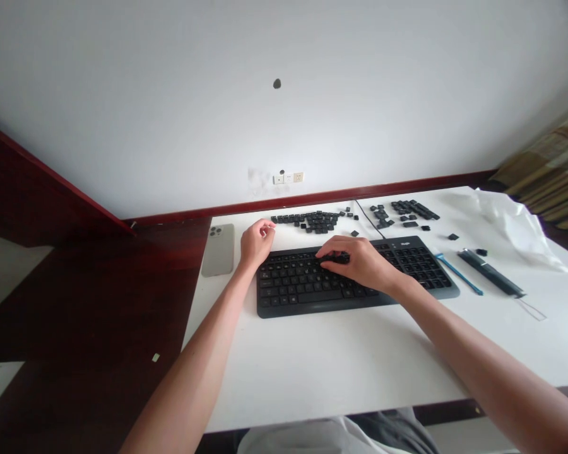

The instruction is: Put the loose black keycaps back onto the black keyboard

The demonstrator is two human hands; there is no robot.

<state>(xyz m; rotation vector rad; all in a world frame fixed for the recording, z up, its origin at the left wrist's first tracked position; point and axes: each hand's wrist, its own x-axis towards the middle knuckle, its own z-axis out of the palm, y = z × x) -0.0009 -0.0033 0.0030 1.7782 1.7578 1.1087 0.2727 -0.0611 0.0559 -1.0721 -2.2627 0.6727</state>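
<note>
A black keyboard (407, 268) lies on the white table (341, 366) in front of me. My right hand (360, 261) rests on the keyboard's upper middle, its fingertips pinching a black keycap against the key rows. My left hand (255, 243) hovers just beyond the keyboard's far left corner, fingers curled together; whether it holds a keycap cannot be told. Behind the keyboard lie several loose black keycaps, one group (315, 221) in the middle and another (409, 211) to the right.
A phone (218, 249) lies face down at the table's left edge. Right of the keyboard lie a blue tool (457, 273), a black pen-like tool (492, 273) and crumpled white plastic (506, 221). The keyboard's cable (369, 221) runs back toward the wall. Dark wooden floor lies left.
</note>
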